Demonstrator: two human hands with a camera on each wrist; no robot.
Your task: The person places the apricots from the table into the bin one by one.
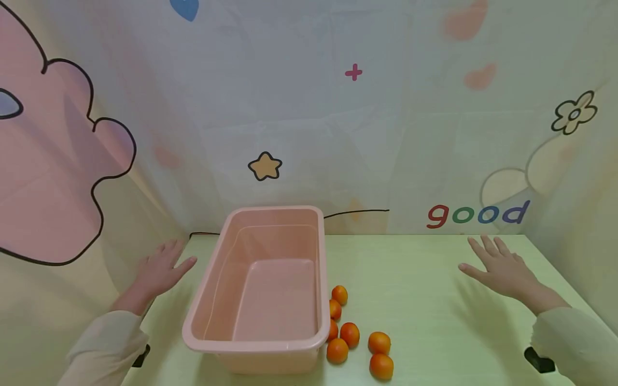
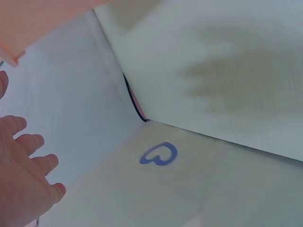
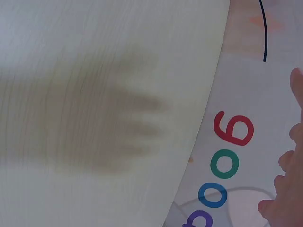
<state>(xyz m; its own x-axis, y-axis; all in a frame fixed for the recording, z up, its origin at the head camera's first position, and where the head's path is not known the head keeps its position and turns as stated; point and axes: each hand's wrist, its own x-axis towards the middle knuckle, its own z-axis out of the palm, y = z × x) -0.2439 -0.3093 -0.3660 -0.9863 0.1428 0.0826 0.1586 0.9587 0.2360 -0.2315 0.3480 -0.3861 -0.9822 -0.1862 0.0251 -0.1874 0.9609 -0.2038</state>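
Observation:
A deep pink plastic basin (image 1: 275, 300) stands on the pale green table, with nothing inside it. Left of the basin, my left hand (image 1: 159, 271) hovers with fingers spread and holds nothing. The same left hand (image 2: 23, 170) shows at the edge of the left wrist view, near the basin's underside (image 2: 42, 19). Over the table's right side my right hand (image 1: 502, 271) is raised, fingers apart, nothing in it; its shadow falls on the tabletop. Several small orange fruits (image 1: 350, 335) lie along the basin's right side, some partly hidden by its rim. Two more fruits (image 1: 380, 354) lie together farther right.
A printed cloth (image 1: 309, 118) hangs behind the table, with a star (image 1: 265, 166) and the word "good" (image 1: 478, 214) on it. Cloth walls also close in the left and right sides. The table's back edge (image 1: 425, 235) meets the cloth.

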